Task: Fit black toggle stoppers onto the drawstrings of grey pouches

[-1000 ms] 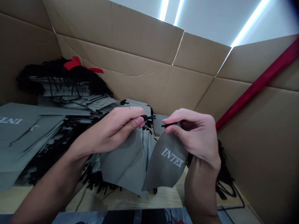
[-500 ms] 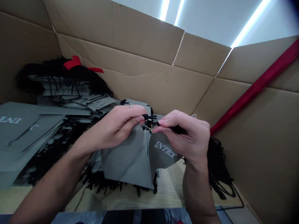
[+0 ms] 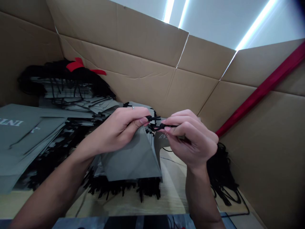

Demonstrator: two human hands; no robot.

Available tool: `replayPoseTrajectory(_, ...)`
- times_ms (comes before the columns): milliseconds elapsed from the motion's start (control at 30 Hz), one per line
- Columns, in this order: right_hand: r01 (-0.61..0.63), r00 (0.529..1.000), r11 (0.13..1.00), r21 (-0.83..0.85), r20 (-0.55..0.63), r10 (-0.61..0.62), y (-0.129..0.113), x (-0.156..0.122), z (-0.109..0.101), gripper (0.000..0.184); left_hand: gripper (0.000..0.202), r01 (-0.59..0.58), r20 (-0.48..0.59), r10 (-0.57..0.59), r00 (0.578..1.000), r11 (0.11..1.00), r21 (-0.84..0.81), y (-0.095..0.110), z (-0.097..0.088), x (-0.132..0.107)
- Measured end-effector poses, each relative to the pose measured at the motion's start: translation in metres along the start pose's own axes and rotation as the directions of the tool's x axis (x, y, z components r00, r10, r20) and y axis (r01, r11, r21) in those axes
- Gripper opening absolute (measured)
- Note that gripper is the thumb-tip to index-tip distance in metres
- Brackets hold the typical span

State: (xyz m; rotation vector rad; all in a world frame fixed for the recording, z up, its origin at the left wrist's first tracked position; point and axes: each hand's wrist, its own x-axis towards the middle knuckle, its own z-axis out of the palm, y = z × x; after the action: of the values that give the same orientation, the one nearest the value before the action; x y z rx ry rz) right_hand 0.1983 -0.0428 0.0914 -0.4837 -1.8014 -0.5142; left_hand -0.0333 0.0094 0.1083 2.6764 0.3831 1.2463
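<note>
My left hand [image 3: 124, 128], a ring on one finger, pinches a corner of a grey drawstring bag [image 3: 133, 160] together with black cord ends [image 3: 155, 118] that stick out past the fingertips. Opposite it, my right hand [image 3: 193, 136] has thumb and fingers closed on a knotted black cord [image 3: 162, 126]. The two fingertip pinches are a small gap apart. Below hangs the grey fabric, over a stack of similar bags whose black cord ends [image 3: 149, 187] show along the front edge. White lettering on the grey fabric is mostly covered by my right hand.
Stacked grey bags [image 3: 21, 143] lie at left. Behind them sits a pile topped with black cords [image 3: 45, 70] and a red strip [image 3: 75, 65]. Loose black cord [image 3: 220, 171] lies at right. Cardboard walls [image 3: 143, 60] surround the table [image 3: 171, 190]; a dark red strap [image 3: 259, 89] slants along the right.
My right hand has shifted slightly right and turned, exposing the cord's knot at its fingertips. The lettered fabric beneath it has swung mostly out of sight. My left hand stays nearly in place.
</note>
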Motion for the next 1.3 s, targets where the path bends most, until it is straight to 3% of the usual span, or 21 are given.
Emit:
replayPoseTrajectory(100, -0.043, 0.999, 0.997, 0.058, 0.005, 0.043, 0.001, 0.001, 0.0, 0.023, 0.031, 0.001, -0.001, -0.001, 1.0, 1.0, -0.022, -0.001, 0.0, 0.0)
replayPoseTrajectory(333, -0.207, 0.971, 0.965, 0.163, 0.151, 0.183, -0.004, 0.004, -0.007, 0.015, 0.031, 0.05, 0.022, -0.049, 0.999, 0.997, -0.05, -0.002, -0.002, -0.002)
replayPoseTrajectory(533, -0.459, 0.859, 0.884, 0.085, 0.296, 0.417, -0.015, 0.008, -0.012, 0.009, 0.031, 0.043, 0.079, -0.036, 0.996, 0.995, -0.089, -0.001, -0.001, -0.002)
replayPoseTrajectory(633, -0.615, 0.769, 0.766, 0.189, 0.359, 0.529, -0.015, 0.009, -0.015, 0.007, 0.029, 0.016, 0.125, 0.0, 0.992, 0.992, -0.122, -0.002, 0.0, -0.003)
replayPoseTrajectory(733, -0.74, 0.672, 0.57, 0.358, 0.426, 0.605, -0.009, 0.008, -0.018, 0.018, 0.028, 0.01, 0.144, 0.009, 0.99, 0.991, -0.131, -0.005, 0.0, -0.003)
replayPoseTrajectory(800, -0.758, 0.649, 0.464, 0.459, 0.458, 0.607, -0.003, 0.007, -0.018, 0.028, 0.028, -0.002, 0.132, 0.017, 0.991, 0.994, -0.113, -0.007, -0.001, -0.002)
replayPoseTrajectory(900, -0.729, 0.676, 0.445, 0.519, 0.449, 0.584, 0.003, 0.004, -0.017, 0.029, 0.029, -0.02, 0.125, 0.031, 0.992, 0.996, -0.088, -0.008, -0.001, 0.0)
replayPoseTrajectory(1133, -0.621, 0.781, 0.607, 0.496, 0.323, 0.535, 0.006, -0.004, -0.014, 0.022, 0.03, -0.024, 0.122, 0.031, 0.992, 0.998, -0.063, -0.01, 0.001, 0.001)
replayPoseTrajectory(1300, -0.552, 0.834, 0.737, 0.39, 0.277, 0.477, 0.007, -0.007, -0.012, 0.024, 0.033, -0.054, 0.108, 0.059, 0.992, 0.998, -0.046, -0.013, 0.002, 0.001)
